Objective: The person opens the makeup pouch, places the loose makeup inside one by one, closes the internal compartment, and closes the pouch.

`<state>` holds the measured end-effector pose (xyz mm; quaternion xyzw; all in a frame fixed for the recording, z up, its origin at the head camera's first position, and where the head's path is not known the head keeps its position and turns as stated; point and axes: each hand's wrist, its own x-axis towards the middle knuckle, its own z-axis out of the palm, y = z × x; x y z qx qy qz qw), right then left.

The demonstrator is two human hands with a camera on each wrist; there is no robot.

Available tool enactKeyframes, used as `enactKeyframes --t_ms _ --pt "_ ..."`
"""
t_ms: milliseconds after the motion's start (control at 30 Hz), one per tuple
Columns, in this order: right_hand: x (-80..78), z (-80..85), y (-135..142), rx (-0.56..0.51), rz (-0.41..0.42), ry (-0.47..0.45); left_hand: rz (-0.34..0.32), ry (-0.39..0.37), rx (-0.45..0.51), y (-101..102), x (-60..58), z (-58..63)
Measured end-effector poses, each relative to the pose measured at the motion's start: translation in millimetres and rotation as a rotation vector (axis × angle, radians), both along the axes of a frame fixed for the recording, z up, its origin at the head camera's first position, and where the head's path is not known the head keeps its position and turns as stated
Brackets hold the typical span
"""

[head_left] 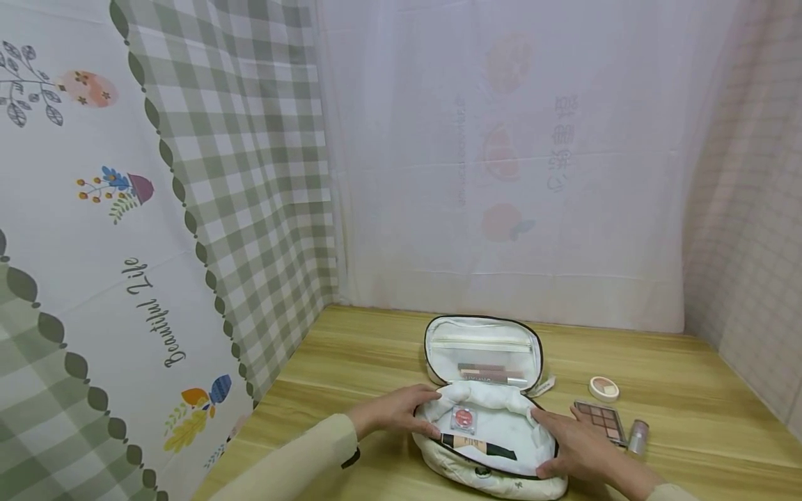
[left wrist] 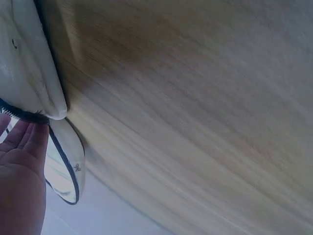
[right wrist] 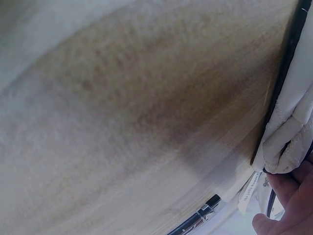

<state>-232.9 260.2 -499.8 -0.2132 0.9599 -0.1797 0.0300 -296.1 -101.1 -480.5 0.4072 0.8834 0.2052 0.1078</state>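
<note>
Two hands gripped the one bag [head_left: 520, 487], which stood unzipped on the table [head_left: 363, 348], right of centre in the head view. The left hand [head_left: 396, 409] held its left rim: in the left wrist view the fingers were pressed close together at the zip, while the thumb sat apart, nearer the front. The right hand [head_left: 584, 445] held the right rim, index finger and thumb spread wide along it; I could not tell how its hidden fingertips lay.

Inside were two things — a red compact [head_left: 464, 419] and, before it, a beige-and-black tube [head_left: 474, 444] near the front rim. The one lid [head_left: 482, 328] stood raised at the back, its pocket [head_left: 441, 363] holding slim brownish items [head_left: 491, 374] too blurred to count. One white tag [head_left: 546, 386] stuck out by the hinge.

Three more items lay to the right: a round pan [head_left: 604, 389], a palette [head_left: 606, 421] just beside the right hand, and a small stick [head_left: 638, 438] next to the palette's near end. Three cloths hung around — one checked [head_left: 257, 139], one white [head_left: 407, 264], one gridded [head_left: 752, 278].
</note>
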Motion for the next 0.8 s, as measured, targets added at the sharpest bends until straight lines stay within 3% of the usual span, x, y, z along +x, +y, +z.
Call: enactKeyframes --t_ms 333,500,800 --pt "1.4 0.4 0 -0.003 0.006 0.014 -0.021 0.110 -0.136 5 6.9 -4.1" --pt "2.4 0.9 0 -0.014 0.010 0.019 -0.023 0.114 -0.145 7 11.6 -3.4" --pt "5.3 0.8 6 -0.042 0.059 0.097 -0.019 0.171 -0.164 10 9.6 -12.1"
